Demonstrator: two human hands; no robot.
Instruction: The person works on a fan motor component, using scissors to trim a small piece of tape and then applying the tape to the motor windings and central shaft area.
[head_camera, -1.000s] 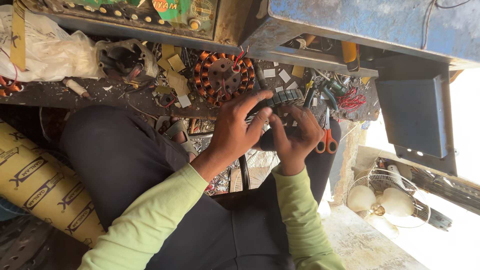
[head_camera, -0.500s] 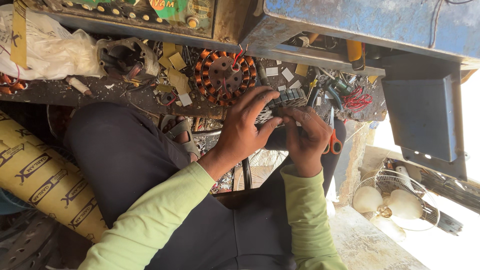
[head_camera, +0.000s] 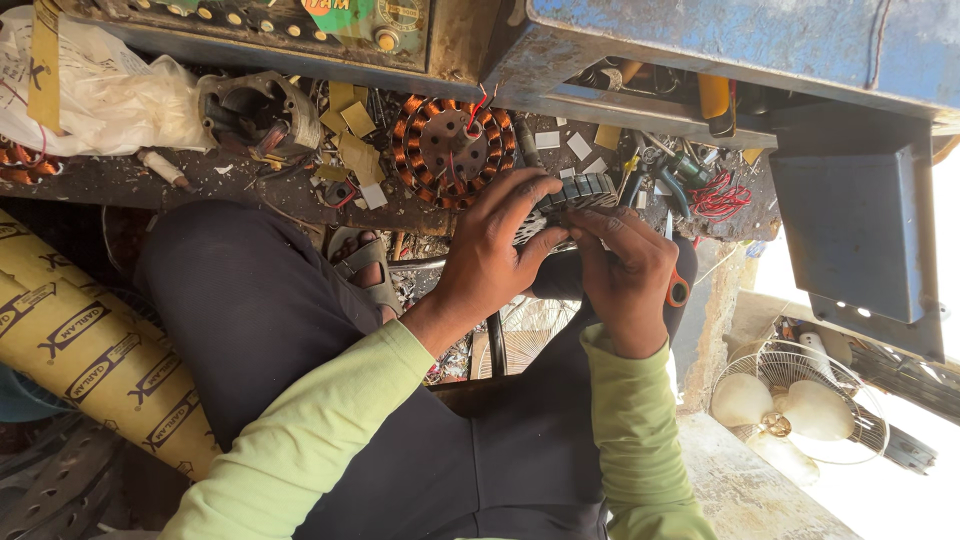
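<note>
Stator core (head_camera: 572, 192), a dark slotted metal ring, sits gripped between both hands above the person's lap: left hand (head_camera: 497, 248) curled around its near edge, right hand (head_camera: 628, 276) pinching its side. Just beyond the left hand's fingers lies a copper-wound stator (head_camera: 450, 150); orange-handled scissors (head_camera: 677, 285) touch the right hand.

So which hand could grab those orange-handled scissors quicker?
Probably the right hand: the orange-handled scissors lie right beside it, while the left hand wraps the ribbed metal core farther away.
</note>
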